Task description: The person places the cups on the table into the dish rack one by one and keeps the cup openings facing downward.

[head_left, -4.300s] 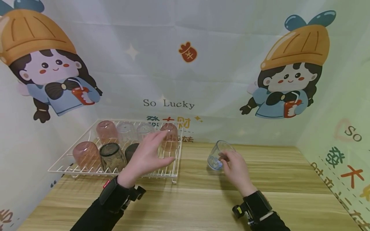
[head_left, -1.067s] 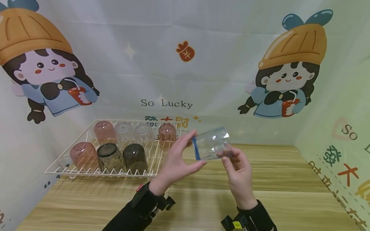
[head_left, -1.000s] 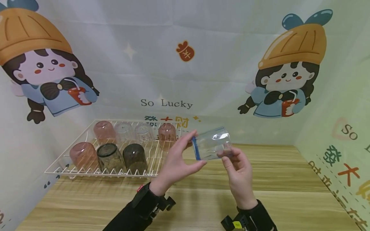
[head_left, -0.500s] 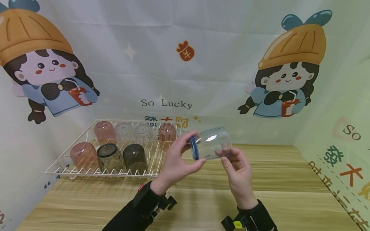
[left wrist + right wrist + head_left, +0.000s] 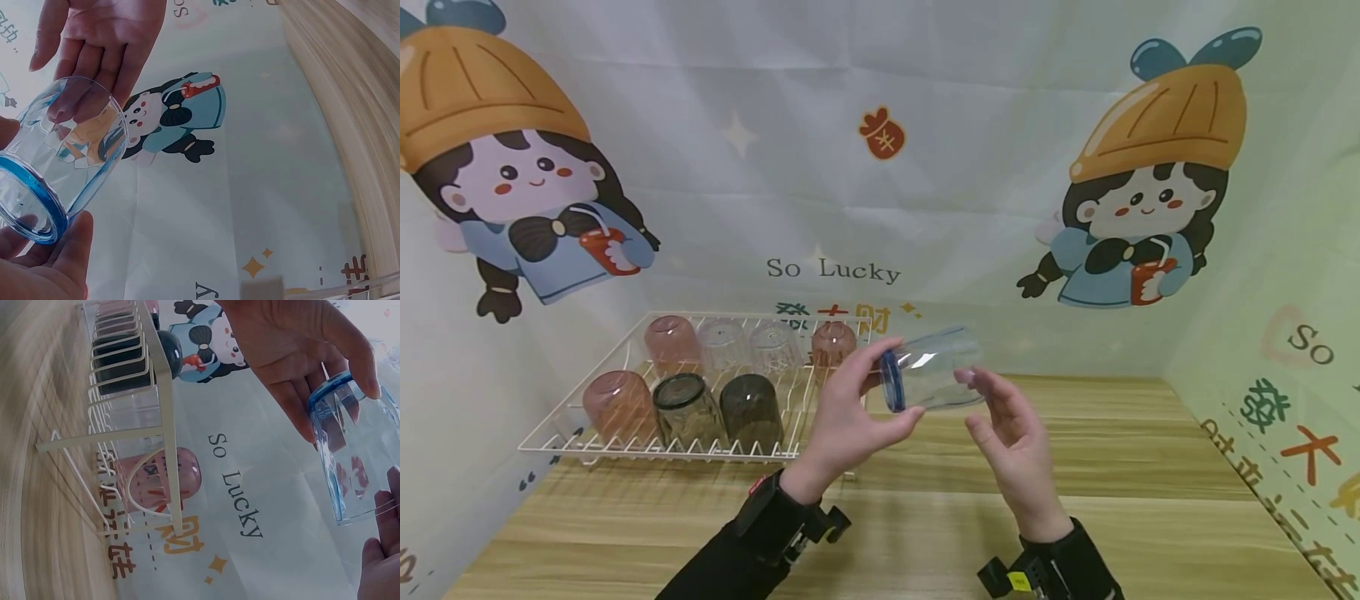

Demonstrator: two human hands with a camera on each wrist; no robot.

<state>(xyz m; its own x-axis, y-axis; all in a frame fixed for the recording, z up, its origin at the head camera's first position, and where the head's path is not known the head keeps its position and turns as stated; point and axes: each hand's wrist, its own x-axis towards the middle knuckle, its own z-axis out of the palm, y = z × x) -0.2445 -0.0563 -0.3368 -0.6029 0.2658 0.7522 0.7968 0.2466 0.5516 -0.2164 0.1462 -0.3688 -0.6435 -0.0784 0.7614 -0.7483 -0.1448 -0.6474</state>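
A clear drinking glass [image 5: 936, 371] with a blue-tinted base is held above the table, tipped nearly onto its side. Its base points left and its mouth right. My left hand [image 5: 853, 408] grips it around the base, thumb below and fingers above; the left wrist view shows the blue base [image 5: 37, 194] between them. Near the mouth is my right hand [image 5: 1015, 437], thumb apart from the glass and fingers loosely extended. Its fingertips overlap the rim in the head view; whether they touch it I cannot tell.
A white wire rack [image 5: 655, 454] stands left on the wooden table [image 5: 910, 533]. Several glasses are upside down on it, including a pink glass [image 5: 617, 404], a dark glass [image 5: 750, 412] and a clear glass [image 5: 772, 346]. A printed cloth [image 5: 970, 208] hangs behind.
The glass stood upright on the table at first; it has been lifted and tipped. My left hand came from over the rack to its base. Lately the glass shifted left and my right thumb let go.
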